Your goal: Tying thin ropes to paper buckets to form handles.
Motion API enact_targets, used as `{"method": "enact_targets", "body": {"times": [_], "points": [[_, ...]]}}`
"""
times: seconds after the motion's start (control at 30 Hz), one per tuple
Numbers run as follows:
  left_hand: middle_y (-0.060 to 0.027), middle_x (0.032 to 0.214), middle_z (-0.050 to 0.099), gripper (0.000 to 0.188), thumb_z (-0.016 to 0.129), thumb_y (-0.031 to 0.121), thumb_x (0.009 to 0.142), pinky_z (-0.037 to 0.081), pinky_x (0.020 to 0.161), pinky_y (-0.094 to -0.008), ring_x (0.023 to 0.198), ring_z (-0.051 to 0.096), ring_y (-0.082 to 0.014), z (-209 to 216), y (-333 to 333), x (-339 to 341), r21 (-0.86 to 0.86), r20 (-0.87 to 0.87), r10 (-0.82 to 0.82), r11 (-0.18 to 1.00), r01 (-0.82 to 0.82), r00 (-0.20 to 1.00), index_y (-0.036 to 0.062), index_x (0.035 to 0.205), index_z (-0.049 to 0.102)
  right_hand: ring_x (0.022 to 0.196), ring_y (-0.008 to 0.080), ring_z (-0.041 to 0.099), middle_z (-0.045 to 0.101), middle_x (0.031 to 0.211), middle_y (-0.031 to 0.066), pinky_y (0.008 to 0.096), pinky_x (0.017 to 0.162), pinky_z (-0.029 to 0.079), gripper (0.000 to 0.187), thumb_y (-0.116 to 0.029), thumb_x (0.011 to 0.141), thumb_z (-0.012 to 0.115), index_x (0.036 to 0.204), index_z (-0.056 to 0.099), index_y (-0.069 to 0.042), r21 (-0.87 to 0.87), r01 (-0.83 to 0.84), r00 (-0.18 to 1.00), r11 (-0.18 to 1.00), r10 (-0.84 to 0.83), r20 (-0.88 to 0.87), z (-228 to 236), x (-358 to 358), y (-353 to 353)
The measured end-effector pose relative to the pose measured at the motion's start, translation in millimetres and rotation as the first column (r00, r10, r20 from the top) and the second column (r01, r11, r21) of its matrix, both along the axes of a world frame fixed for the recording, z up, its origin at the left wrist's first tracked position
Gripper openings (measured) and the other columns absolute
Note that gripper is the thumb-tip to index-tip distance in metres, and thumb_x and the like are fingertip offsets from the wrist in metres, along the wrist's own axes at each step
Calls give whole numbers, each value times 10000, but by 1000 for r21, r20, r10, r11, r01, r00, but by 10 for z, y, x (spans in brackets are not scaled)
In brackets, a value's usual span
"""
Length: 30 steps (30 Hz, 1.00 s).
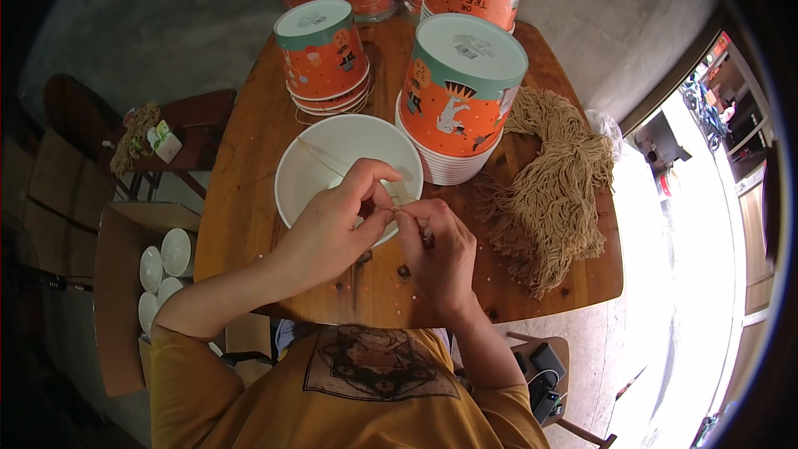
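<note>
Careful pinching over the white bucket (290,187)
Left hand (332,220) and right hand (440,254) together pinch thin string (319,154); a gentle pull should work best.

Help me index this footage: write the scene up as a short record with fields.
Left hand: fingertips pinching a thin cord that trails over the tub
Right hand: fingertips meeting the left hand's at the cord
Beneath hands: open tub, white inside
Upside-down stacks: orange-and-green tubs, left and right, beyond the hands
Right side: tan cord bundle
Surface: wooden table
Left of table: cardboard box holding white round containers
Unclear: whether the cord is knotted
</note>
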<state>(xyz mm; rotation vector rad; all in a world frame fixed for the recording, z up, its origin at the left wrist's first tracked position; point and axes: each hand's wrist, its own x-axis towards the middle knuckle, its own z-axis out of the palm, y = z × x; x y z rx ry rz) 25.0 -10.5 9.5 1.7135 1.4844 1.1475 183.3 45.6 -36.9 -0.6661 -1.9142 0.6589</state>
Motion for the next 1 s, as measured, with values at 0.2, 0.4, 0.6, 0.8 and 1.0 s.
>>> {"method": "enact_targets", "body": {"times": [0.2, 0.4, 0.6, 0.8, 1.0], "points": [[-66, 805, 572, 396, 572, -33, 889, 484, 683, -318, 734, 595, -177, 29, 11, -6, -6, -31, 8, 1000, -8, 999, 54, 1248, 430, 629, 241, 624, 645, 801, 69, 334, 535, 490, 179, 3, 843, 694, 926, 550, -61, -39, -12, 1000, 999, 12, -3, 26, 5, 1], [-62, 826, 592, 382, 567, -35, 900, 490, 708, -313, 748, 602, -167, 55, 5, -3, -15, -17, -12, 1000, 11, 1000, 50, 1249, 438, 672, 284, 650, 643, 801, 106, 352, 602, 514, 127, -20, 881, 661, 934, 549, -44, -135, -10, 1000, 991, 9, -6, 65, 4, 10], [-51, 849, 602, 352, 572, -25, 921, 488, 773, -292, 798, 604, -137, 12, 24, -44, -17, 68, -27, 999, 28, 997, 41, 1243, 446, 738, 329, 670, 664, 839, 127, 365, 650, 526, 76, -62, 909, 643, 954, 584, -45, -255, -21, 1000, 967, 20, -6, 29, 19, 22], [-19, 866, 581, 329, 573, -19, 934, 452, 815, -246, 830, 568, -88, 29, 63, -66, -125, 241, -46, 989, 78, 969, 19, 1236, 447, 752, 333, 669, 667, 850, 128, 370, 655, 530, 87, -46, 904, 638, 979, 594, -51, -178, -17, 1000, 984, 17, -2, 14, 38, 38], [-16, 920, 594, 340, 593, 29, 963, 441, 840, -234, 884, 563, -74, 3, 89, -131, -193, 327, -44, 975, 113, 944, 32, 1265, 435, 714, 315, 659, 671, 873, 122, 374, 632, 533, 200, -39, 869, 674, 1048, 592, -73, -154, 5, 1000, 988, -3, 10, 38, 73, 43]]}}
